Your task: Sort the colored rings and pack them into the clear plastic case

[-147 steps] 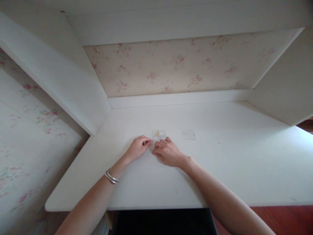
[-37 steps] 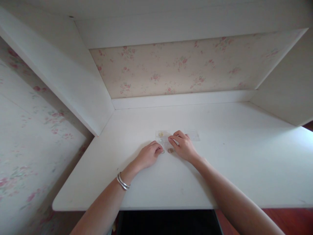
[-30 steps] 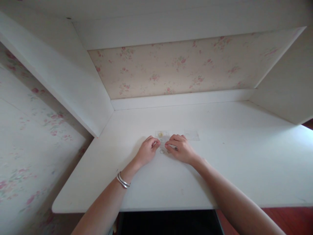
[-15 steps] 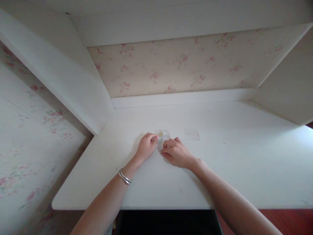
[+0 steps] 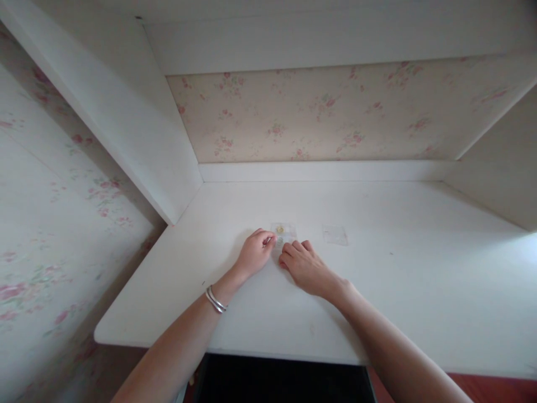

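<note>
Near the middle of the frame, both hands are resting on a white desk (image 5: 377,291). The left hand (image 5: 254,254) is lying with its fingers curled in, and its thumb and forefinger are pinching the left edge of a small clear plastic bag (image 5: 284,233) that is lying flat on the desktop just above the fingertips. The right hand (image 5: 305,266) is sitting just right of the left one, palm down, with its fingers held loosely together and their tips touching the lower edge of the same bag (whether they are pinching it or only pressing on it cannot be told at this size). A small gold-coloured piece (image 5: 280,229) is showing through the plastic near the bag's upper part; its shape is too small to make out.

A second clear plastic bag (image 5: 334,235) is lying flat to the right of the first, apart from it and from both hands. Two silver bangles (image 5: 215,300) are circling the left wrist, lower left of the hands.

Across the upper part of the frame, floral wallpaper (image 5: 319,112) is covering the back of the desk's recess, with a white side panel (image 5: 138,129) slanting down at the upper left.
</note>
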`<action>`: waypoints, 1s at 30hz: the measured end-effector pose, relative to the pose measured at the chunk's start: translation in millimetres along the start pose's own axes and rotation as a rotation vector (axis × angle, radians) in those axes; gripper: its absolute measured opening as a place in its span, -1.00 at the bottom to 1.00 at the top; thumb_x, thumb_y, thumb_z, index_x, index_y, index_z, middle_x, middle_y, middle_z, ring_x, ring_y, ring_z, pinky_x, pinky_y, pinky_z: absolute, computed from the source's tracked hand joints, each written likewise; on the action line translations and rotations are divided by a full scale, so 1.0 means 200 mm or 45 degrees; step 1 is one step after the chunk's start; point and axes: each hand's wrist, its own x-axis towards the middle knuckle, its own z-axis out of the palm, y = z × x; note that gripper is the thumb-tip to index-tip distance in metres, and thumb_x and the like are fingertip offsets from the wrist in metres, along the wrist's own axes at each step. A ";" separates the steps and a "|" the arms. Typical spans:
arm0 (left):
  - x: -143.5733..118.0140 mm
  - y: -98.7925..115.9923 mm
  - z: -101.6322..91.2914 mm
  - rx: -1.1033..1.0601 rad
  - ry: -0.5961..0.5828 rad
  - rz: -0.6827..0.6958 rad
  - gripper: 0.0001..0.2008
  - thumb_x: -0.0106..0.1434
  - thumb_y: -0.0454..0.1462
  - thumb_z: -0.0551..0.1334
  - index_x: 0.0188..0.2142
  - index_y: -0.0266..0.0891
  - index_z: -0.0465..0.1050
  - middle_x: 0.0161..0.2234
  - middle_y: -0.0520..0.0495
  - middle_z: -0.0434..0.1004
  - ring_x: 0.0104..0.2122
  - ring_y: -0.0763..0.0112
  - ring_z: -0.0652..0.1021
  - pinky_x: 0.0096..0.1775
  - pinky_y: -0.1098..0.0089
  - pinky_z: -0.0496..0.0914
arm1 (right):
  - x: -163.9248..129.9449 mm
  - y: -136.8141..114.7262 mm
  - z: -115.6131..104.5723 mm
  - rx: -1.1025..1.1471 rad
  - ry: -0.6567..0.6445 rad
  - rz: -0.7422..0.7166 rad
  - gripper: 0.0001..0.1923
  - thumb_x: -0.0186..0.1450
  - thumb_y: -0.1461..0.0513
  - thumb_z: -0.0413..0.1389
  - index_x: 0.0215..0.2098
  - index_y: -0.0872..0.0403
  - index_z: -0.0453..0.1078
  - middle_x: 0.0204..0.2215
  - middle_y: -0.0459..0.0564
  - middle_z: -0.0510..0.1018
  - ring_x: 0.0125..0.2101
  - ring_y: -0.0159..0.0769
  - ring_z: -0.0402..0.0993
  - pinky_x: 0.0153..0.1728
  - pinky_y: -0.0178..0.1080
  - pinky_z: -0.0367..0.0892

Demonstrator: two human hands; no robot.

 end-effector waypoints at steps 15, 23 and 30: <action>-0.01 0.03 -0.02 -0.111 0.017 -0.080 -0.75 0.27 -0.16 0.09 -0.29 -0.24 0.48 -0.42 -0.01 0.43 -0.42 0.47 0.40 -0.33 0.44 0.30 | 0.13 0.17 0.07 0.074 0.304 0.309 -0.79 0.38 0.19 -0.10 -0.21 0.04 0.36 -0.22 0.04 0.38 -0.25 -0.21 0.22 -0.27 -0.18 0.06; -0.04 0.07 -0.02 -0.074 -0.122 0.011 -0.75 0.29 -0.18 0.07 -0.30 -0.23 0.49 -0.41 -0.01 0.42 -0.41 0.47 0.41 -0.33 0.46 0.30 | 0.00 0.31 0.02 0.150 0.574 0.536 -0.77 0.37 0.16 -0.07 -0.25 0.01 0.42 -0.28 0.01 0.42 -0.26 -0.23 0.30 -0.24 -0.18 0.08; -0.09 0.11 0.04 0.054 -0.391 0.153 -0.79 0.28 -0.20 0.10 -0.22 -0.14 0.48 -0.29 -0.01 0.42 -0.40 0.49 0.44 -0.29 0.46 0.35 | -0.05 0.32 -0.01 0.170 0.533 0.576 -0.79 0.35 0.17 -0.02 -0.27 0.01 0.44 -0.29 -0.01 0.44 -0.26 -0.26 0.33 -0.25 -0.21 0.10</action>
